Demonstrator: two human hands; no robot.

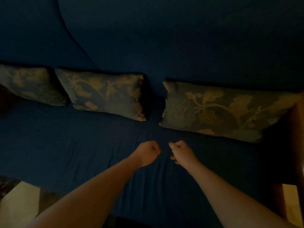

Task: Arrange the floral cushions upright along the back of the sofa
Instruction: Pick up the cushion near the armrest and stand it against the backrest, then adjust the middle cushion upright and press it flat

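- Scene is dim; I'm looking down at a dark blue sofa seat w/ three floral cushions in a row where seat meets sofa back.
- Key relation: both hands sit over the seat in front of the gap between middle cushion and right cushion. Cushions lie ahead of the hands, toward the back, none touching a hand.
- Left hand: curled into a loose fist, nothing visibly in it. Middle cushion is ahead and to its left.
- Right hand: also curled, fingers folded in; could be pinching the seat cover, can't tell in this light. Right cushion is ahead and to its right, and is the nearer cushion of the three.
- Long axes: all three cushions run lengthwise along the back, left-right in view. They look leaned against the back rather than flat, but exact tilt is hard to read from this steep angle.
- Left cushion is just beside the middle one, corners touching or overlapping (can't say which). Well apart from both hands; left arm would be the one for it.
- Surroundings: wooden armrest hard against the right cushion's far end, so no room to slide it rightward. Pale floor patch at lower left.
- Nothing lies between hands and cushions; seat is bare, only wrinkled.
- Judgement: row looks nearly done. Remaining work, if any, is prob. closing the gap, i.e. nudging one cushion sideways toward the other.
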